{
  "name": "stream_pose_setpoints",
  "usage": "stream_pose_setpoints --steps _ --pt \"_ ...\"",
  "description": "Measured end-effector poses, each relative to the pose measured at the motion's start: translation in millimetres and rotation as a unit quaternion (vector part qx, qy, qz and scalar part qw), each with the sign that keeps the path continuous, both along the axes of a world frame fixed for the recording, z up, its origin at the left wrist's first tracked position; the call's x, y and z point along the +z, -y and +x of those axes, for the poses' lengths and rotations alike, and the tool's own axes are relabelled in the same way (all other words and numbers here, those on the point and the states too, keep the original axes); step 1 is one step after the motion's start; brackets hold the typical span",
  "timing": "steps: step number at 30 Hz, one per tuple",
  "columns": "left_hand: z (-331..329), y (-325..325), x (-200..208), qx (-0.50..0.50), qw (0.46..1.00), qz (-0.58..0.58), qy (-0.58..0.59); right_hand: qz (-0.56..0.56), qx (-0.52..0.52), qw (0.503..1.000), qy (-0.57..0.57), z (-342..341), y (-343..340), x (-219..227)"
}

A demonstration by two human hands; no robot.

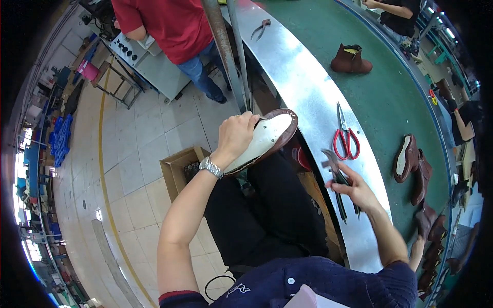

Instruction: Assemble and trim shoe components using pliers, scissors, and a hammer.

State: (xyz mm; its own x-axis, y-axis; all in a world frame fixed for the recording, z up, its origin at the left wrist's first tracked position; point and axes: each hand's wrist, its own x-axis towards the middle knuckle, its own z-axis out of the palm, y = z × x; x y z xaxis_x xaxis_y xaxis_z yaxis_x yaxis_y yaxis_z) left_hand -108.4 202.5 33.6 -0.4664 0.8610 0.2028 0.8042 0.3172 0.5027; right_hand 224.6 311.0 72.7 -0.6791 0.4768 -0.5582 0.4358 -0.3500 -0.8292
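Observation:
Over my lap I hold a brown leather shoe [267, 137] sole side up. Its bottom is a pale board with small dark dots, and the brown leather edge is folded in around it. My left hand [236, 134] is closed around the side of the shoe, its fingertips at the edge. At the metal ledge, my right hand [359, 191] grips a pair of pincers [333, 163] with dark green handles, jaws pointing away from me. They are apart from the shoe. Just beyond them lie red-handled scissors [346, 138] on the metal ledge [308, 82].
Another pair of pincers [262, 30] lies farther up the ledge. A green conveyor belt [380, 113] carries a brown boot [352, 59] and several brown shoes [405, 159]. A cardboard box [174, 172] stands left of my legs. A metal post [223, 49] and a person in red [164, 25] are ahead.

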Motion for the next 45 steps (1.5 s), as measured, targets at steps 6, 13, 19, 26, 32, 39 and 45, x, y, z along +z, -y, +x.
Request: stream_pose_setpoints --steps 6,13,19,26,32,39,45 --pt "-25.0 6.6 14.0 0.050 0.977 -0.052 0.201 0.204 0.308 0.929 -0.032 -109.6 -34.3 35.3" --pt "54.1 46.3 16.7 -0.011 0.998 0.001 0.069 0.097 0.489 0.857 0.127 -207.0 -43.4 69.0" --pt "75.2 41.4 14.4 0.059 0.998 0.027 -0.003 0.293 0.436 0.847 0.081 -161.8 -18.7 51.7" --pt "74.3 46.3 3.0 0.035 0.996 0.053 -0.067 0.414 0.416 0.809 0.039 -151.8 -19.0 42.6" --pt "72.7 48.8 -14.1 0.027 0.979 0.047 -0.198 0.591 0.565 0.569 0.081 -185.6 -31.0 90.7" --pt "78.0 44.7 -10.3 0.016 0.970 0.017 -0.241 0.581 0.390 0.713 -0.034 -173.7 -31.6 20.7" --pt "80.3 45.7 -6.5 0.040 0.964 -0.032 -0.260 0.460 0.296 0.837 0.006 -186.7 -19.6 43.5"
